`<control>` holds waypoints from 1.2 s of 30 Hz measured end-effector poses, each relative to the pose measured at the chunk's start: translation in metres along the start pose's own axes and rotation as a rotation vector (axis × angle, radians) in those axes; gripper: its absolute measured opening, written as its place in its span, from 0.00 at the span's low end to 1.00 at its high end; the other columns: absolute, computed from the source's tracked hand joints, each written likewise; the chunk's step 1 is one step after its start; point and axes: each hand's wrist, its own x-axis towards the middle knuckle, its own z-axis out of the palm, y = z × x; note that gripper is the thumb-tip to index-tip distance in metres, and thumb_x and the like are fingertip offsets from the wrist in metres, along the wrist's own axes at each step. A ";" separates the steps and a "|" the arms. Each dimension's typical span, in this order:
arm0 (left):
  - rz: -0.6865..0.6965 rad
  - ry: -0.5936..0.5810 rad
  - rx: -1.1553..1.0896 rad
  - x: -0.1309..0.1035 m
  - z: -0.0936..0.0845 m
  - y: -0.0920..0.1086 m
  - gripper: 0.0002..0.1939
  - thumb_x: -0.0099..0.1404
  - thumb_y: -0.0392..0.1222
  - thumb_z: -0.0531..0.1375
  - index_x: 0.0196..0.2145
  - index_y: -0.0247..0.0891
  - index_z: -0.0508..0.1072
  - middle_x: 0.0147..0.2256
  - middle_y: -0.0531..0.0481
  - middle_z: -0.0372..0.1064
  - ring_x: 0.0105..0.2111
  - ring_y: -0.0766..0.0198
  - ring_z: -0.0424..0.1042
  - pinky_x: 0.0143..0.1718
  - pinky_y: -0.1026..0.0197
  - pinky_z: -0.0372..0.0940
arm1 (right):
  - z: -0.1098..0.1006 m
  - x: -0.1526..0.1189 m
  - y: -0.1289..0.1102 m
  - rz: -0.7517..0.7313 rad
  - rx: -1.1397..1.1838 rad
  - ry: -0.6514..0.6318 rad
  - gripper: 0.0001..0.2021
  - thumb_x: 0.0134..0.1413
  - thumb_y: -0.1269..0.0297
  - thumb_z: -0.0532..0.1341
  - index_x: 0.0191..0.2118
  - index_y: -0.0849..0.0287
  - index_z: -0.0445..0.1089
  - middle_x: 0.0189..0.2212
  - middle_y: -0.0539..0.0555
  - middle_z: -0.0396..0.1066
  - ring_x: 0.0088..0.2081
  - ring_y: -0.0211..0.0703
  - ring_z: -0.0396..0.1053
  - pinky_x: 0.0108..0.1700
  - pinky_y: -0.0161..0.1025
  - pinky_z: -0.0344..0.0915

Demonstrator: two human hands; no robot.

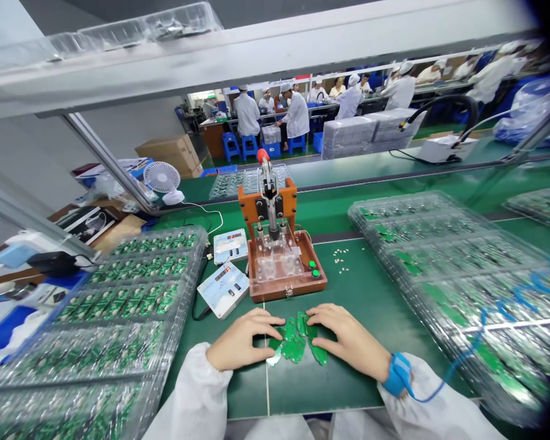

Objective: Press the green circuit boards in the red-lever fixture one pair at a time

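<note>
The left hand (245, 341) and right hand (351, 337), fingers and thumbs parted, touch loose boards (294, 343) on the worktop (311, 392) before the fixture (275, 292); sorting seems partway, this cluster lying outside the trays (179, 305).

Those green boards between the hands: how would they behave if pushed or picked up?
The green boards look thin, so they're probably light and fairly stiff. Bunched together on the smooth-looking worktop, they'd likely slide apart if pushed; their flat shapes make rolling unlikely.
</note>
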 end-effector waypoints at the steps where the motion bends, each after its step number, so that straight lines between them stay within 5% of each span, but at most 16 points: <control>1: -0.005 -0.005 -0.010 0.001 0.001 -0.001 0.16 0.57 0.35 0.72 0.44 0.46 0.83 0.56 0.50 0.75 0.57 0.50 0.69 0.61 0.47 0.64 | 0.001 0.000 0.001 -0.009 0.006 0.005 0.12 0.61 0.63 0.68 0.50 0.55 0.74 0.58 0.57 0.75 0.61 0.56 0.69 0.63 0.58 0.65; 8: 0.019 0.060 -0.067 0.004 0.006 -0.009 0.15 0.58 0.42 0.74 0.44 0.46 0.82 0.52 0.51 0.78 0.54 0.53 0.71 0.59 0.51 0.64 | -0.028 0.015 -0.004 -0.121 0.098 0.153 0.12 0.63 0.57 0.66 0.50 0.51 0.74 0.56 0.54 0.76 0.58 0.49 0.72 0.61 0.48 0.69; 14: 0.027 0.108 -0.066 0.006 0.009 -0.010 0.15 0.59 0.49 0.74 0.43 0.45 0.82 0.51 0.48 0.78 0.52 0.52 0.72 0.57 0.51 0.64 | -0.063 0.086 -0.002 -0.266 -0.045 0.334 0.10 0.63 0.62 0.66 0.49 0.54 0.75 0.52 0.57 0.77 0.56 0.51 0.72 0.60 0.50 0.70; 19: 0.029 0.133 -0.066 0.005 0.011 -0.011 0.16 0.59 0.54 0.73 0.42 0.44 0.82 0.50 0.47 0.78 0.52 0.52 0.72 0.56 0.51 0.64 | -0.063 0.124 0.009 -0.316 -0.063 0.298 0.12 0.58 0.62 0.70 0.48 0.56 0.77 0.50 0.58 0.79 0.53 0.53 0.74 0.58 0.52 0.71; 26: 0.063 0.178 -0.087 0.004 0.012 -0.008 0.15 0.58 0.50 0.74 0.41 0.44 0.82 0.48 0.47 0.79 0.50 0.53 0.74 0.55 0.51 0.66 | -0.055 0.122 0.013 -0.327 -0.065 0.294 0.10 0.61 0.60 0.67 0.46 0.54 0.78 0.50 0.57 0.79 0.56 0.54 0.71 0.61 0.55 0.68; 31: 0.123 0.353 -0.112 0.004 -0.008 0.010 0.10 0.62 0.46 0.72 0.39 0.42 0.80 0.50 0.45 0.77 0.50 0.54 0.76 0.55 0.52 0.68 | -0.043 0.116 0.016 -0.299 -0.058 0.339 0.11 0.65 0.58 0.63 0.48 0.54 0.78 0.50 0.59 0.78 0.60 0.55 0.67 0.62 0.58 0.66; 36: 0.117 0.630 0.188 0.031 -0.045 0.010 0.07 0.66 0.44 0.68 0.40 0.41 0.79 0.49 0.44 0.77 0.52 0.51 0.73 0.56 0.45 0.66 | -0.033 0.112 0.019 -0.293 -0.042 0.388 0.12 0.68 0.58 0.60 0.48 0.55 0.77 0.52 0.59 0.77 0.64 0.57 0.62 0.64 0.61 0.64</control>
